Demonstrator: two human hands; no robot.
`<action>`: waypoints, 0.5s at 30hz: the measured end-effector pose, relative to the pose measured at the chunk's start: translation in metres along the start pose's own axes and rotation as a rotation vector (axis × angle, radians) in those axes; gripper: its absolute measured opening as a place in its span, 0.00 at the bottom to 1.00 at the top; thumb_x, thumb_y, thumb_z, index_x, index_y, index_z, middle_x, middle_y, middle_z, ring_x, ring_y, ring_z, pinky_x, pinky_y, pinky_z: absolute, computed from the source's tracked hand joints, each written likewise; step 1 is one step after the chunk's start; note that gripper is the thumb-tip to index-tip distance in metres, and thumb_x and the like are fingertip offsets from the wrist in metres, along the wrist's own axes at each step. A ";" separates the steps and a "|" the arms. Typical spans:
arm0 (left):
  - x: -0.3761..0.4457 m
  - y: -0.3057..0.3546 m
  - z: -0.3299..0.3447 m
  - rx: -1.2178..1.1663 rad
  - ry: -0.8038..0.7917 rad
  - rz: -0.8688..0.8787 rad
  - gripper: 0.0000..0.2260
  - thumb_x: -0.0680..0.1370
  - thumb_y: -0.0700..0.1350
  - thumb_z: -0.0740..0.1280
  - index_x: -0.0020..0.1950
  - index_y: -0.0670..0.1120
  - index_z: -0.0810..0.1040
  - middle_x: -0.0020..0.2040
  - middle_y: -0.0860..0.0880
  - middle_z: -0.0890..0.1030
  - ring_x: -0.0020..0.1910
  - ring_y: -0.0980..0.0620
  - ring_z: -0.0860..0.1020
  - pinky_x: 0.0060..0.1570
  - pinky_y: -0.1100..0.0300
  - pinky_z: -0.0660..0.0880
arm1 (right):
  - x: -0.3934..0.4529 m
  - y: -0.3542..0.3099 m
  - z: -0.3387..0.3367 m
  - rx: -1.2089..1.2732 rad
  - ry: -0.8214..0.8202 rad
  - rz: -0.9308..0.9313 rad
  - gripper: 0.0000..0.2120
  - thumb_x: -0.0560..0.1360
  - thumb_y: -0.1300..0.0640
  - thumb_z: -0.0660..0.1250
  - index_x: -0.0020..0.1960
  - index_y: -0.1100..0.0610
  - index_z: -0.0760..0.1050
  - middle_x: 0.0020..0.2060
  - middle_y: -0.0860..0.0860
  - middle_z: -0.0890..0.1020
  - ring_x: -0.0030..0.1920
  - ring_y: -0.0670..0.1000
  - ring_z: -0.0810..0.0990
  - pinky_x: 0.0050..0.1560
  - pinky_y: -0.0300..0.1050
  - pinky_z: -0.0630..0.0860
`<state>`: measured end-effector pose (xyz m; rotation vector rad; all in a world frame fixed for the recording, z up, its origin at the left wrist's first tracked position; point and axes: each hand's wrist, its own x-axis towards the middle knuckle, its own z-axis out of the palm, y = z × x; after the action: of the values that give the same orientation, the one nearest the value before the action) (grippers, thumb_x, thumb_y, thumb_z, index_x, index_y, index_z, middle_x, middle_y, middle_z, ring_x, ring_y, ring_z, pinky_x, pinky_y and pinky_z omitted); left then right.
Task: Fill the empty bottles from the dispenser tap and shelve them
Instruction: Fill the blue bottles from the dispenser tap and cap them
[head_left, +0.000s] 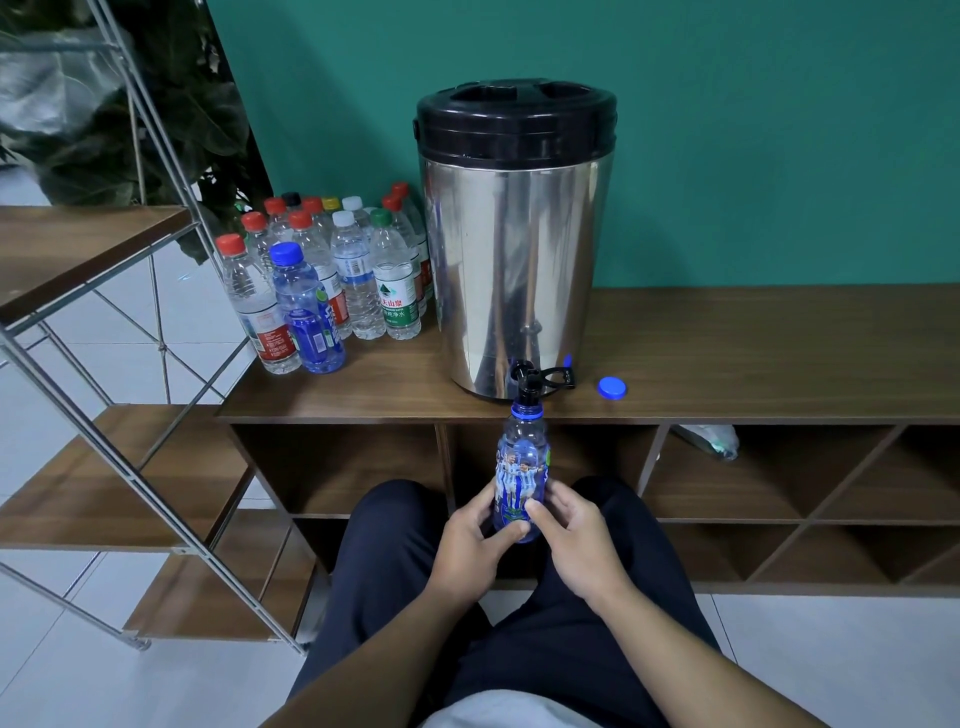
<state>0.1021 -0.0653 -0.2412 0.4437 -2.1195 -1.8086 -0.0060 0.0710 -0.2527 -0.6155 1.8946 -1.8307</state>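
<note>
Both hands, left hand (470, 540) and right hand (571, 535), grip the blue bottle (521, 467) under the tap (525, 382); keep its mouth centred, upright, watch the level.

Looks like an office break corner or staged indoor room: teal wall (727, 130) at twelve o'clock, white tiled floor (831, 649), low wooden cubby cabinet (779, 493) as surface, steel water dispenser (514, 260), wood-and-metal shelf rack (104, 467) at nine o'clock, potted plant (156, 104) at eleven.

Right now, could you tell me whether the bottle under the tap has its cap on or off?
Off. The bottle has a bare neck up at the tap, and a loose blue cap lies on the countertop.
</note>
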 end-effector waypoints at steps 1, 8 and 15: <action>0.000 0.000 0.000 -0.003 0.000 0.000 0.24 0.84 0.35 0.74 0.78 0.52 0.79 0.70 0.52 0.86 0.71 0.50 0.83 0.76 0.43 0.78 | 0.000 0.000 0.000 0.001 0.002 0.002 0.16 0.86 0.64 0.68 0.72 0.54 0.81 0.64 0.49 0.88 0.67 0.51 0.86 0.70 0.61 0.81; 0.001 -0.001 0.001 -0.010 0.005 0.002 0.24 0.84 0.33 0.73 0.79 0.49 0.79 0.70 0.51 0.87 0.71 0.49 0.84 0.76 0.43 0.78 | 0.000 0.001 0.000 -0.008 0.004 -0.002 0.15 0.87 0.65 0.67 0.71 0.54 0.82 0.64 0.50 0.88 0.66 0.52 0.86 0.70 0.61 0.81; 0.000 0.000 0.001 -0.015 -0.002 0.004 0.24 0.84 0.34 0.73 0.78 0.52 0.80 0.69 0.52 0.87 0.71 0.49 0.84 0.75 0.43 0.78 | 0.001 0.002 0.000 -0.002 0.005 -0.001 0.15 0.87 0.65 0.67 0.71 0.54 0.82 0.64 0.50 0.88 0.67 0.53 0.86 0.71 0.63 0.80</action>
<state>0.1017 -0.0649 -0.2410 0.4336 -2.1052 -1.8222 -0.0066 0.0700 -0.2547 -0.6130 1.8996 -1.8335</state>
